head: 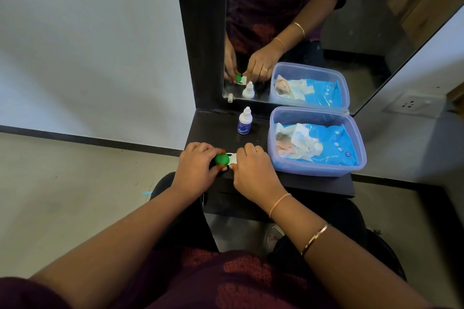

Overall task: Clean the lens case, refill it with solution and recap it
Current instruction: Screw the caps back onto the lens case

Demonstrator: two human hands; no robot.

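A white lens case (232,158) lies on the dark shelf (313,184) near its front left corner. A green cap (222,159) sits on the case's left well. My left hand (197,167) curls around that green cap with fingers and thumb. My right hand (251,165) covers the right end of the case, and what lies under it is hidden. A small white solution bottle (244,121) with a blue label stands upright behind the case, its cap on.
A clear blue-tinted plastic box (356,158) holding a blue pack of wet wipes (324,145) fills the shelf's right side. A mirror (364,32) stands at the back and reflects the hands, bottle and box. Floor lies to the left of the shelf.
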